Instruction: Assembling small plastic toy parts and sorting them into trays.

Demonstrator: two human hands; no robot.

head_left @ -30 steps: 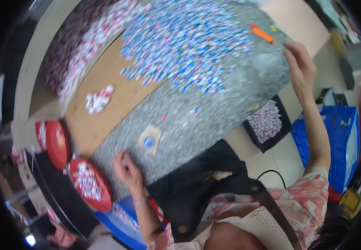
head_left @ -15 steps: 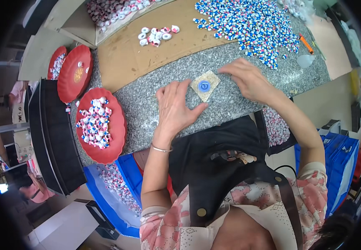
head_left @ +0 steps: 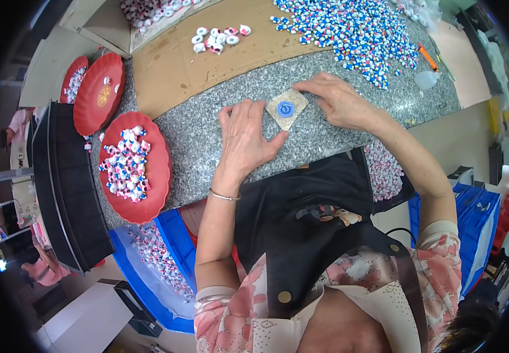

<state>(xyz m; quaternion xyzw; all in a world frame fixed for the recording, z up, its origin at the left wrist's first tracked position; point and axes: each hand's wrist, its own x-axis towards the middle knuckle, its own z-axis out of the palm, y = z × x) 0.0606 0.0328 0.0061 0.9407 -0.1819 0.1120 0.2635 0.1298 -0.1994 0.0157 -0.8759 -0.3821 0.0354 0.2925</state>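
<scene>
A pale, speckled diamond-shaped plate [head_left: 280, 122] lies on the grey granite worktop, with a small round blue piece [head_left: 285, 109] in its middle. My left hand [head_left: 244, 138] rests beside the plate's left corner, thumb spread away from the fingers and nothing in it. On the other side, my right hand [head_left: 341, 105] reaches its index fingertip to the plate's upper corner. Whether it touches is hard to tell. Its fingers are stretched and somewhat apart, holding nothing visible.
Left of my hands is a red scalloped dish [head_left: 159, 170] of small white, blue and pink figures. Another red dish [head_left: 89, 112] stands behind it. White pieces [head_left: 216, 40] sit on cardboard [head_left: 166, 82]. A blue-and-white heap [head_left: 360, 35] and an orange-handled tool [head_left: 427, 57] lie at the back.
My right hand has moved left, bringing its fingertip to the plate's upper corner. My left hand keeps its place beside the plate. The whole view has shifted slightly.
</scene>
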